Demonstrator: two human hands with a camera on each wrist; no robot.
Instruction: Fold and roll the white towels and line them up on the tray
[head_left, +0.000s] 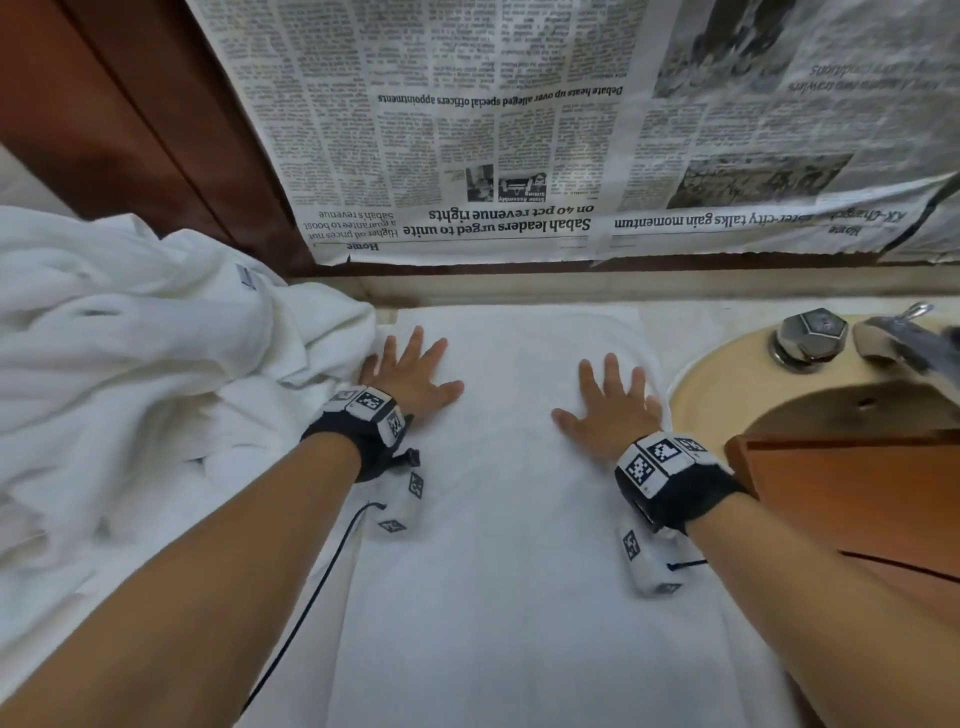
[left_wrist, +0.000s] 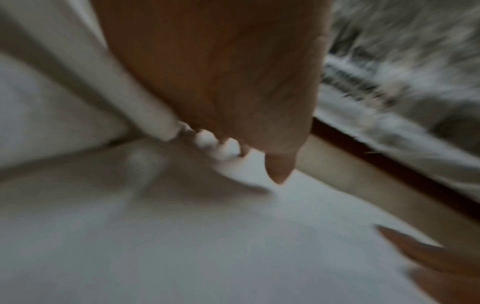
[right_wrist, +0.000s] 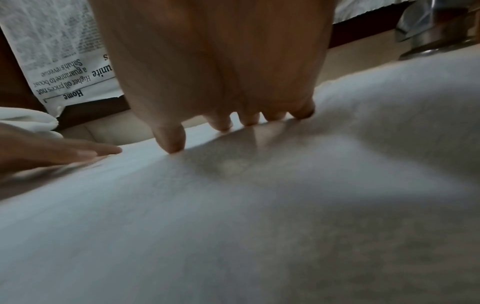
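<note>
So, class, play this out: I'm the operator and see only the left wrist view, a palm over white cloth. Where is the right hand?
Observer: The right hand lies flat on the same spread towel, fingers straight, apart from the left hand.
Operator: Where is the tray?
Observer: The wooden tray sits right of the towel, partly over the sink.
Operator: Any rolls on it?
Observer: None on the part that shows.
</note>
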